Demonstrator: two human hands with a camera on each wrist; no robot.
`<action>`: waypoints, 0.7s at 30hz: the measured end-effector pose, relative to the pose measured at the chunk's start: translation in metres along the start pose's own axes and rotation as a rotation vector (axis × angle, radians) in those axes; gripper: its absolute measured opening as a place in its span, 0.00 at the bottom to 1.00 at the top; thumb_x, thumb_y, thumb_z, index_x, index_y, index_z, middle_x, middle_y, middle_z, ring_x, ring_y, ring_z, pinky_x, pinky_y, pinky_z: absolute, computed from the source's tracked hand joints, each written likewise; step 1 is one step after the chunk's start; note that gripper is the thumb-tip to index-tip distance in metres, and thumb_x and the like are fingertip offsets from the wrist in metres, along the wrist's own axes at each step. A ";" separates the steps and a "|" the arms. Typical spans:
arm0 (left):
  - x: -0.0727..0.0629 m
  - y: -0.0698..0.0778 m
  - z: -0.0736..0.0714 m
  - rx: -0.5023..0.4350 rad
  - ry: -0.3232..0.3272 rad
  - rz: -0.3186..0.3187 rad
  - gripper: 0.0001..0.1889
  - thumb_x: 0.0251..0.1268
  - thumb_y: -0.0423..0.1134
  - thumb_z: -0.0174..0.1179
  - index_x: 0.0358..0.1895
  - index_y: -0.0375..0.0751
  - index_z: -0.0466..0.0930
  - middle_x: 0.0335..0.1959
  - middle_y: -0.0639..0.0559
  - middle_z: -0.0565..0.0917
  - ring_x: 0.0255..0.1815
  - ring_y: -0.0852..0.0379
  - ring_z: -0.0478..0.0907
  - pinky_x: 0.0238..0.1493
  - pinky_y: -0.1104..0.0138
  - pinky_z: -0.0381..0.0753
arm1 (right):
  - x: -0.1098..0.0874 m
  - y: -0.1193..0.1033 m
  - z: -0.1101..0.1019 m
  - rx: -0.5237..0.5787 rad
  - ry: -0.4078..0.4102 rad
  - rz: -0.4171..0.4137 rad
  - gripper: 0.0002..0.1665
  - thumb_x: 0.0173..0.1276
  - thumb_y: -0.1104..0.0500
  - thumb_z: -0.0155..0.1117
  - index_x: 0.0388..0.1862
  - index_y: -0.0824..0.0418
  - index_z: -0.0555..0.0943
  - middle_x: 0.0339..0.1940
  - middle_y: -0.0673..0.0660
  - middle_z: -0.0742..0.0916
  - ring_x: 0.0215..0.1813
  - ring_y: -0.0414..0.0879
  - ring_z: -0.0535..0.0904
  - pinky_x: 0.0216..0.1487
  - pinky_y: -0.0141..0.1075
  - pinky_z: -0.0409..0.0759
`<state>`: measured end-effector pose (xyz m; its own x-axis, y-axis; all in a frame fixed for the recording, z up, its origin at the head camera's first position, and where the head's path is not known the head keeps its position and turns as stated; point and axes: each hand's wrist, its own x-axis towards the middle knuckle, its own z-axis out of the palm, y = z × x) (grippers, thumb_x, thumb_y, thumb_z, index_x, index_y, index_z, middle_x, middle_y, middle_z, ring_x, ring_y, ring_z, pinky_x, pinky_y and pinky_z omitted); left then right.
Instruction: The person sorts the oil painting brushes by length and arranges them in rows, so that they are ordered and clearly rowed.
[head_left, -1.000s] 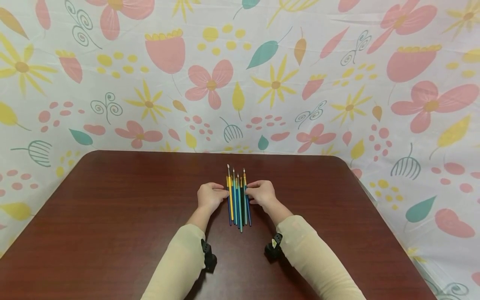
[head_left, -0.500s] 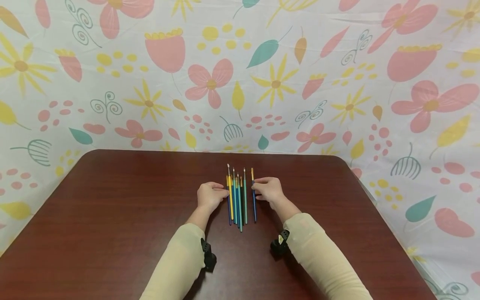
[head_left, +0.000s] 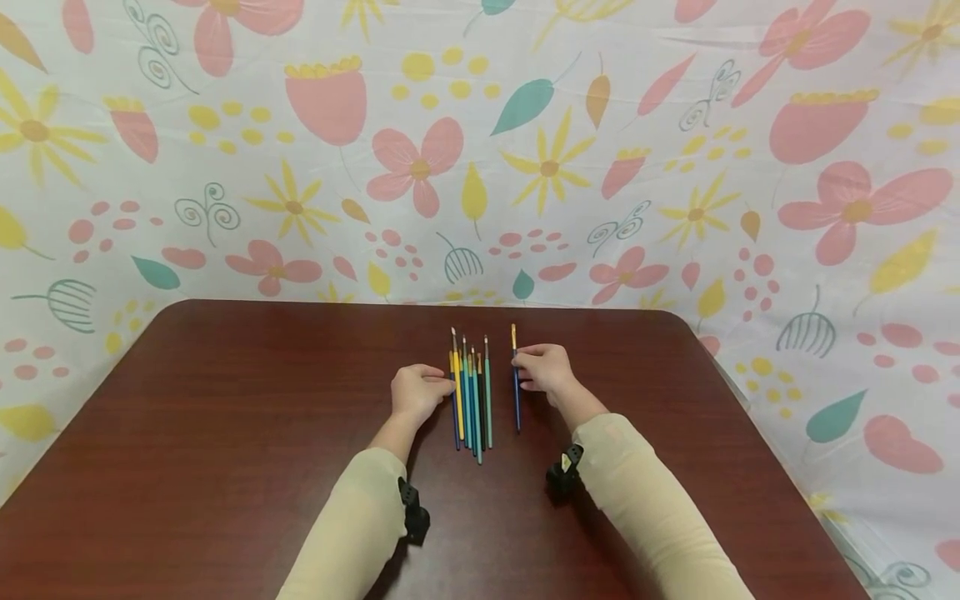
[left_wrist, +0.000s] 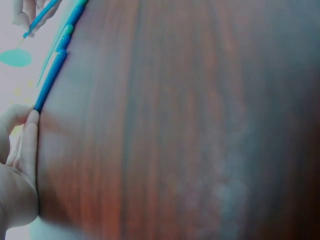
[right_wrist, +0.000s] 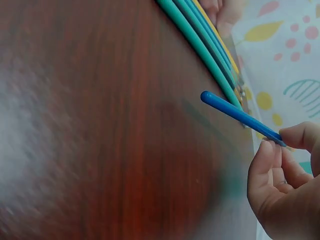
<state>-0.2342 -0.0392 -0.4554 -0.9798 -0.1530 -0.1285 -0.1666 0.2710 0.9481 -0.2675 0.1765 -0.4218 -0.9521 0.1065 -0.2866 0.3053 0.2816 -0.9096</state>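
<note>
Several thin paintbrushes lie side by side at the table's middle, bristles away from me. Among them are a yellow paintbrush [head_left: 460, 408] and a turquoise paintbrush [head_left: 489, 408] on the right side of the row. My left hand [head_left: 417, 392] pinches the leftmost blue paintbrush [left_wrist: 51, 80] between thumb and finger. To the right of the row, my right hand [head_left: 546, 368] holds another blue paintbrush [head_left: 517, 400] with thumb and fingertips. Its rounded handle end points toward me, and in the right wrist view it is raised off the table.
The dark red-brown wooden table [head_left: 262, 458] spreads around the brushes. Behind it hangs a white cloth [head_left: 555, 225] printed with flowers and leaves. A black wrist camera [head_left: 414, 512] is strapped to the left sleeve, another camera [head_left: 564, 475] to the right.
My right hand has drawn the rightmost blue paintbrush out of the row, to the right and slightly away from me, and lifted it. The left hand has stayed in place.
</note>
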 end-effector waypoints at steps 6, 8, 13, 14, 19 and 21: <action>0.002 -0.001 0.001 -0.004 -0.004 -0.023 0.13 0.50 0.37 0.70 0.39 0.35 0.83 0.34 0.42 0.88 0.29 0.54 0.85 0.34 0.62 0.84 | 0.009 -0.001 -0.009 -0.019 0.013 0.002 0.20 0.65 0.61 0.59 0.55 0.66 0.78 0.45 0.61 0.83 0.31 0.41 0.82 0.29 0.32 0.82; 0.003 -0.001 0.001 0.000 -0.008 -0.018 0.13 0.51 0.37 0.70 0.39 0.35 0.83 0.35 0.41 0.88 0.29 0.54 0.85 0.34 0.62 0.84 | 0.011 -0.002 -0.012 -0.016 0.021 0.005 0.20 0.65 0.61 0.59 0.55 0.66 0.78 0.45 0.61 0.83 0.31 0.41 0.82 0.29 0.32 0.82; 0.003 -0.001 0.001 0.003 -0.011 -0.018 0.14 0.51 0.38 0.70 0.39 0.35 0.83 0.36 0.41 0.88 0.29 0.54 0.85 0.34 0.61 0.84 | 0.016 -0.004 -0.017 -0.013 0.020 0.004 0.20 0.66 0.61 0.59 0.55 0.67 0.78 0.43 0.60 0.84 0.30 0.40 0.82 0.30 0.33 0.83; 0.003 -0.001 0.001 0.000 -0.012 -0.022 0.14 0.50 0.38 0.70 0.39 0.35 0.83 0.36 0.41 0.88 0.29 0.54 0.85 0.35 0.62 0.84 | 0.016 -0.005 -0.018 -0.012 0.021 0.004 0.20 0.66 0.61 0.59 0.55 0.67 0.77 0.43 0.60 0.84 0.30 0.40 0.82 0.29 0.33 0.83; 0.004 -0.003 0.002 -0.004 -0.011 -0.027 0.13 0.50 0.38 0.70 0.39 0.36 0.83 0.36 0.42 0.88 0.30 0.54 0.85 0.35 0.62 0.84 | 0.025 -0.007 -0.019 -0.011 0.032 0.002 0.20 0.66 0.61 0.59 0.55 0.68 0.78 0.41 0.59 0.84 0.29 0.40 0.82 0.28 0.31 0.82; 0.002 -0.002 0.000 -0.002 -0.009 -0.029 0.13 0.51 0.37 0.70 0.39 0.35 0.83 0.36 0.41 0.88 0.30 0.53 0.85 0.35 0.62 0.84 | 0.029 -0.007 -0.020 -0.010 0.033 0.000 0.20 0.65 0.62 0.59 0.55 0.68 0.78 0.41 0.59 0.84 0.29 0.40 0.82 0.28 0.31 0.82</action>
<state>-0.2360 -0.0399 -0.4574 -0.9755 -0.1523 -0.1587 -0.1949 0.2645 0.9445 -0.2971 0.1961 -0.4176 -0.9510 0.1383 -0.2764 0.3058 0.2912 -0.9065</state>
